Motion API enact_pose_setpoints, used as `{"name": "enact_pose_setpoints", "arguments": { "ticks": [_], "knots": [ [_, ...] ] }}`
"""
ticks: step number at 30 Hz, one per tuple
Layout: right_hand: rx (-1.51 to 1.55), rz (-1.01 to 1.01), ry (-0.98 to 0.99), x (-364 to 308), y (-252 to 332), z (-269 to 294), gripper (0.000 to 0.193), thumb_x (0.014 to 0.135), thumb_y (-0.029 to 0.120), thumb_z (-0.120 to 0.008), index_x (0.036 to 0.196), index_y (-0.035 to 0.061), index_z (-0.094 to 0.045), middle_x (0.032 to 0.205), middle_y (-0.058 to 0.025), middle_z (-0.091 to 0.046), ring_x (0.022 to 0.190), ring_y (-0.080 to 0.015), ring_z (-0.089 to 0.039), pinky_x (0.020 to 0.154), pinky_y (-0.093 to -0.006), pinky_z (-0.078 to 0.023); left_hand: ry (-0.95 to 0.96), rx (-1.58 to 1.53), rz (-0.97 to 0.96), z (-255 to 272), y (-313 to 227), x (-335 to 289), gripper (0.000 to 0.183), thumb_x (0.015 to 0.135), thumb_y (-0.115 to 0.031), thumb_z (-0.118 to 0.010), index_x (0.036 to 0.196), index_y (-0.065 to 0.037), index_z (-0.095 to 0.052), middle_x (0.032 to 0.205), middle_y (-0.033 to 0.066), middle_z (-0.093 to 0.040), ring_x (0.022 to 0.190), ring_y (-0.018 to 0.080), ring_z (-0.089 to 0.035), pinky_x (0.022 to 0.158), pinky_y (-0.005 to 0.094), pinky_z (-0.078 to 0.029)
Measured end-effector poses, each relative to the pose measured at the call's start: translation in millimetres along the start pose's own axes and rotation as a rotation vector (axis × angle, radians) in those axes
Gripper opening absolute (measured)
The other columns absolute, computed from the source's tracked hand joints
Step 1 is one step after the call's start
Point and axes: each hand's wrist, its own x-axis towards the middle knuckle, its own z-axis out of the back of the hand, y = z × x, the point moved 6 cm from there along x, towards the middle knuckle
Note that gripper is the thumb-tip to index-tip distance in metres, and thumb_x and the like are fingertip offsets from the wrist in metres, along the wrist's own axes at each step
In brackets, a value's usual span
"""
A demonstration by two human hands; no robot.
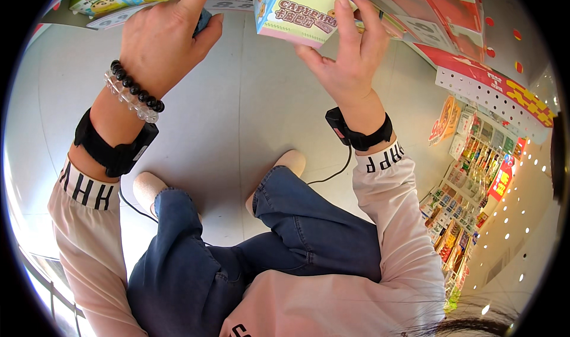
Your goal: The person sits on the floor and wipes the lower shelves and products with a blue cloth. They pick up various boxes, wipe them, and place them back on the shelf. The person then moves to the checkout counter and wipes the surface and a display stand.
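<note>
Shop floor (267, 111); right hand (355, 58) grips box (297, 10), contents hidden; left hand (159, 43) half-curled, hold unclear.

Pale pink sleeves (89, 242) edged with lettered cuffs (88, 190), black wrist straps (116, 151) and cables (341, 172) worn, beaded bracelets (132, 89) added, blue jeans (184, 271), pale shoes (147, 188)

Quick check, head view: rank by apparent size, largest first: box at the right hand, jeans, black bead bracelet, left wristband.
1. Jeans
2. Box at the right hand
3. Left wristband
4. Black bead bracelet
Nearness to the camera may skew true sizes.
</note>
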Motion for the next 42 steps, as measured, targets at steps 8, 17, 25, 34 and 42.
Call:
{"name": "enact_pose_setpoints", "arguments": {
  "ticks": [8,17,25,34,42],
  "knots": [
    [-0.109,-0.047,0.114,-0.7,-2.4,-11.8,0.048,0.074,0.012,-0.072,0.121,0.0112,-0.060,0.113,-0.0113,-0.054,0.089,-0.0263,-0.056,0.080,-0.0384,-0.045,0.051,0.076,0.010,-2.2,-1.7,-0.3,0.068,0.070,-0.013,-0.067,0.132,-0.005,-0.039,0.081,0.0185,-0.063,0.066,0.0351,-0.062,0.061,0.0416,-0.051],
    [-0.124,-0.074,0.271,18.9,-3.3,-23.8,0.046,0.078,0.021,-0.065,0.119,0.0036,-0.055,0.111,-0.0176,-0.057,0.103,-0.0392,-0.052,0.092,-0.0507,-0.038,-0.018,0.069,-0.025,-2.2,-6.6,3.1,0.069,0.070,-0.013,-0.067,0.132,-0.004,-0.039,0.070,0.0157,-0.061,0.062,0.0343,-0.061,0.058,0.0416,-0.050],
    [-0.163,-0.229,0.266,31.7,-17.2,-39.2,0.040,0.081,0.023,-0.063,0.114,0.0022,-0.056,0.111,-0.0212,-0.058,0.103,-0.0403,-0.052,0.088,-0.0506,-0.040,0.011,0.055,-0.024,-4.3,-2.3,5.0,0.069,0.070,-0.012,-0.067,0.133,-0.005,-0.039,0.067,0.0149,-0.061,0.060,0.0349,-0.061,0.058,0.0421,-0.050],
    [-0.053,-0.160,0.228,22.1,-27.4,-41.8,0.032,0.079,0.027,-0.066,0.102,0.0053,-0.063,0.099,-0.0160,-0.063,0.094,-0.0361,-0.058,0.083,-0.0494,-0.044,0.017,0.026,-0.001,-2.5,-2.2,3.8,0.068,0.069,-0.012,-0.068,0.131,-0.005,-0.040,0.078,0.0186,-0.062,0.066,0.0355,-0.062,0.061,0.0430,-0.050],
    [-0.133,-0.151,0.234,23.7,-17.2,-26.7,0.045,0.077,0.026,-0.067,0.114,0.0026,-0.057,0.114,-0.0196,-0.056,0.108,-0.0400,-0.050,0.093,-0.0512,-0.038,-0.016,-0.031,-0.002,-26.0,25.9,-11.5,0.067,0.082,-0.020,-0.067,0.140,-0.018,-0.035,0.066,0.0042,-0.059,0.054,0.0207,-0.060,0.050,0.0306,-0.049]
  ]
}}
